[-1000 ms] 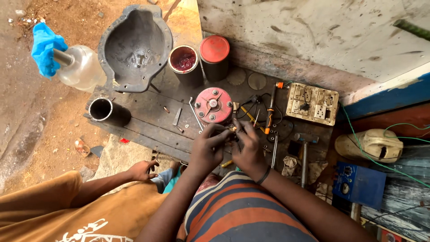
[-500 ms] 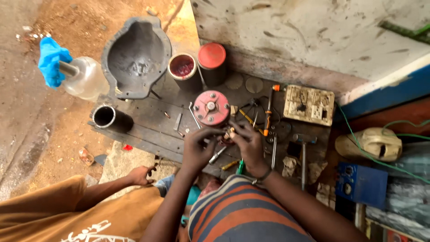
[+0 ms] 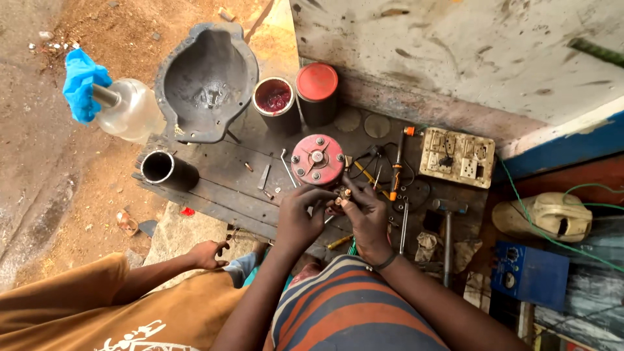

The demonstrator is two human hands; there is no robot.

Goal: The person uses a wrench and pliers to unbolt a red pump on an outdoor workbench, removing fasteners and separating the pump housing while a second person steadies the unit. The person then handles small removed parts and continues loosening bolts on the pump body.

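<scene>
Two hands are seen over a dark board. The left hand and right hand are curled together, fingers pinched on one small part, just below one red disc. Two tins are counted behind. The part is largely hidden by fingers.
</scene>
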